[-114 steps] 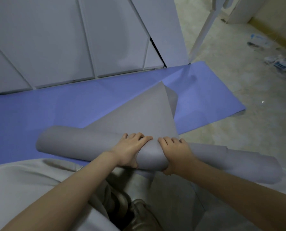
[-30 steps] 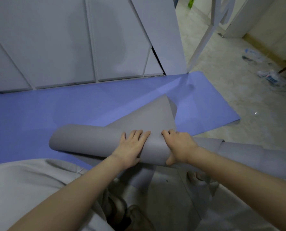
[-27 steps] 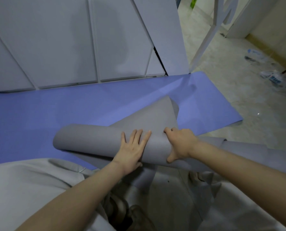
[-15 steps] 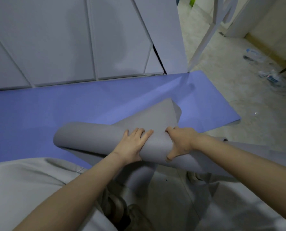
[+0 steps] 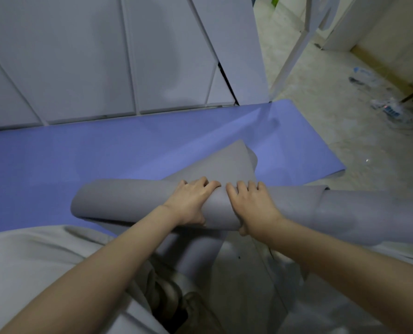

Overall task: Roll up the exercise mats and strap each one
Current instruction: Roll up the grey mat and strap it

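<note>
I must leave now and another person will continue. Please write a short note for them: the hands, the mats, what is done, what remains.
Hands: left hand and right hand both grip the grey mat mid-roll.
Done: grey mat partly rolled, loose, one corner sticking up.
The blue mat lies flat on the floor, unrolled.
Left: finish the grey roll, roll the blue mat, strap both.
</note>
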